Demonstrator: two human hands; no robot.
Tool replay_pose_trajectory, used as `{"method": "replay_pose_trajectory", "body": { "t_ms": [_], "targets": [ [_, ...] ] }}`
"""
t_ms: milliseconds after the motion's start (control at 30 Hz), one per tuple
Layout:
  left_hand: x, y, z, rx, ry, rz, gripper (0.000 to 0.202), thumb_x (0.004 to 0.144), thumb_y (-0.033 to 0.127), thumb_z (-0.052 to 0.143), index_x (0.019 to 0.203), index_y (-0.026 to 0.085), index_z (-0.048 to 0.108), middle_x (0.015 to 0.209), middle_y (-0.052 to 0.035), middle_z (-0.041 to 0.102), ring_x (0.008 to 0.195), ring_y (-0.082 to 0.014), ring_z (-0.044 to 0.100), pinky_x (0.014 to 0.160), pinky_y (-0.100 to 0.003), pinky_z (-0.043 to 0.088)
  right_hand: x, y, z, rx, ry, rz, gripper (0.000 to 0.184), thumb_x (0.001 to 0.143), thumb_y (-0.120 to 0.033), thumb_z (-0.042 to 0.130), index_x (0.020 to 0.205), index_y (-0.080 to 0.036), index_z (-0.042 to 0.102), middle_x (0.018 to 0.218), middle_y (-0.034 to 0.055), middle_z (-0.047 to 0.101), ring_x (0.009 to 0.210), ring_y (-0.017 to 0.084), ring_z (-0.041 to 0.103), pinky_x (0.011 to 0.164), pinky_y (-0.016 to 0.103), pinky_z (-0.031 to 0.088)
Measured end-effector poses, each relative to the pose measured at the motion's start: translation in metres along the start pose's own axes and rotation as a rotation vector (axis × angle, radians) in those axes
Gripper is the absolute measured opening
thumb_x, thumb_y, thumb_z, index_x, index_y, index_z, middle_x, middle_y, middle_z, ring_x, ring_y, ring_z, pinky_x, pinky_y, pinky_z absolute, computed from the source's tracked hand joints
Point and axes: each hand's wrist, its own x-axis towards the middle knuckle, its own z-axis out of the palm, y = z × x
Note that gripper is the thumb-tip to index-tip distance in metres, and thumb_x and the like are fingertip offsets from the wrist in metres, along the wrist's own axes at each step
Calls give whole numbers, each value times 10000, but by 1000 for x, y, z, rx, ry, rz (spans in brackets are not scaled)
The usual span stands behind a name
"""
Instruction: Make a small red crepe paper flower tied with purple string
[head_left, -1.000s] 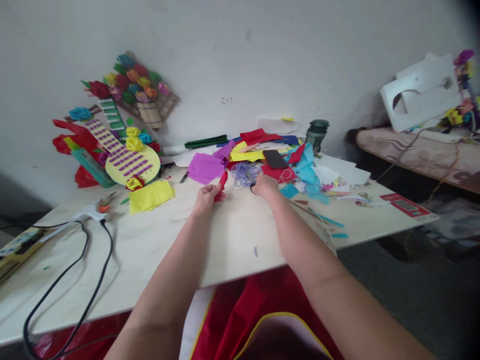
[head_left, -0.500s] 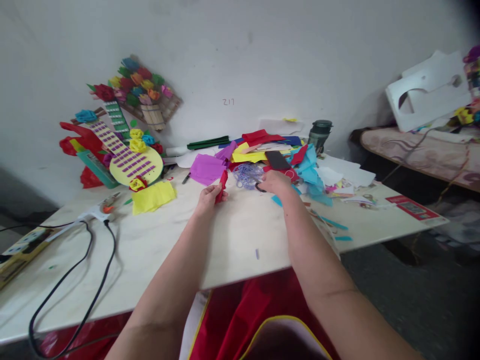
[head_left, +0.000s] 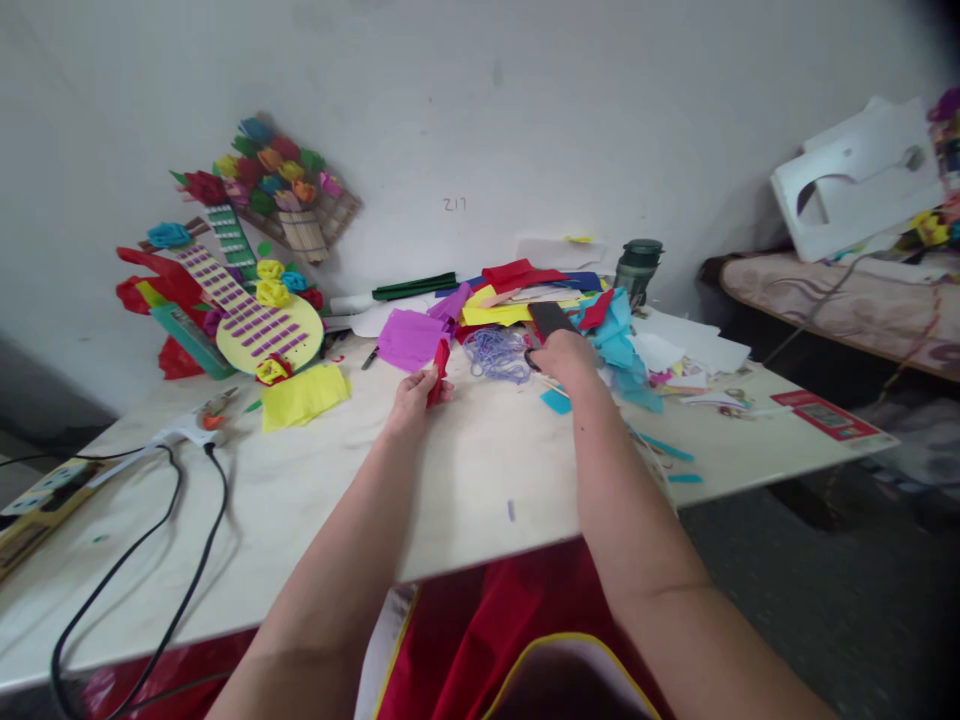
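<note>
My left hand (head_left: 421, 396) is closed around a folded piece of red crepe paper (head_left: 437, 374), which stands up between thumb and fingers above the table. My right hand (head_left: 564, 358) reaches to the clutter at the back and is closed on black-handled scissors (head_left: 532, 360). Only a dark handle loop shows; the blades are hidden. Just left of that hand lies a tangle of pale purple string (head_left: 495, 355). A dark flat rectangle (head_left: 551, 318) is right behind the fingers, and a blue paper piece (head_left: 556, 401) lies below them.
Purple paper (head_left: 411, 338) and yellow paper (head_left: 306, 396) lie to the left. Farther left are a glue gun (head_left: 196, 428) with its black cable and a paper-flower guitar (head_left: 270, 330). A dark bottle (head_left: 637, 268) stands at the back; white scraps (head_left: 686, 340) lie right.
My right hand has moved a little right and away from the string, carrying the dark handle loop. My left hand still holds the red paper, nearly in place.
</note>
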Motion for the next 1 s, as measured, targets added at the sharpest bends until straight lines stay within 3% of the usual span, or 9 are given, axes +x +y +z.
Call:
{"method": "replay_pose_trajectory", "body": {
  "t_ms": [133,300,667,867,1000],
  "targets": [
    [-2,2,2,-23,12,-3,371,660,432,668,813,115,552,650,-47,638,492,-102,556,528,-238,448,-2,-1,-3,16,55,35,370,716,-399,549,938,-136,687,971,172,663,955,281,614,762,330,465],
    [-3,3,1,-48,-3,-1,357,672,420,663,817,121,535,659,-46,638,496,-98,559,539,-236,458,4,9,3,-19,32,54,383,699,-338,588,996,-111,668,1022,191,647,973,285,610,765,333,471],
    [-4,3,-2,-59,0,4,340,675,398,666,821,115,546,659,-44,636,495,-96,560,561,-243,472,21,20,26,-150,-251,12,356,607,-292,709,932,-148,685,924,161,675,967,278,618,752,327,474],
    [-2,2,-5,-121,76,26,308,683,358,658,825,108,549,652,-37,629,498,-91,564,582,-244,481,16,11,30,-103,-73,-124,300,781,-222,491,1026,-189,662,1090,132,643,1033,251,586,815,343,450],
    [-3,3,-5,-134,87,20,296,693,356,651,830,114,548,662,-37,628,503,-89,562,598,-252,489,12,2,38,-109,-62,-292,331,744,-259,552,1059,-241,652,1148,95,619,1080,267,542,892,383,406]
  ]
}}
